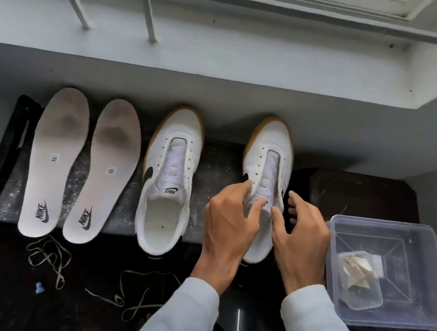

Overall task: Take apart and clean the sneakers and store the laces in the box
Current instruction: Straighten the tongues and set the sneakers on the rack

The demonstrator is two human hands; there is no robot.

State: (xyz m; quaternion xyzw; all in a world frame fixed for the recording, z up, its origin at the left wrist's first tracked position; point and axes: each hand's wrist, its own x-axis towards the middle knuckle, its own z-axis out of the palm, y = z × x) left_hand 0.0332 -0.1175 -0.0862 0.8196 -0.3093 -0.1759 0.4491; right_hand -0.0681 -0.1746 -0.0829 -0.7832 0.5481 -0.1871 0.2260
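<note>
- left hand (227, 221): fingers (241, 189) curled in a narrow grip. Thumb and forefinger pinch the tongue and inner lace edge of the held sneaker (269, 150).
- right hand (302, 235): thumb against the tongue, just beside the left thumb. The other fingers (298, 201) are curled round the shoe's outer side, gripping it.
- held sneaker: white with a gum sole and bare eyelets, flat on the dark surface (217, 165). The toe points away from the fingers toward the wall; the heel end is mostly hidden under both hands.
- other sneaker (174, 158): same kind, unlaced, tongue lying flat. It sits near the left fingers on their outer side, not touched.
- insoles (55, 156): two side by side, logos up, past the other sneaker and well apart from the fingers.
- laces (49, 256): two loose tangles on dark ground, closer to the person than the fingers. One is below the insoles, the other (133, 295) just beside the left sleeve (184, 317).
- box (426, 255): clear plastic, open top, just beside the right fingers on their outer side, with the right wrist close to its rim. Both laces lie well apart from it.
- in the box: a small clear tub (373, 300) with a crumpled pale wad (361, 269); can't tell if it's cloth or paper.
- small blue bit (39, 287) near the far lace.
- window ledge (229, 52) with bars, beyond the toes.
</note>
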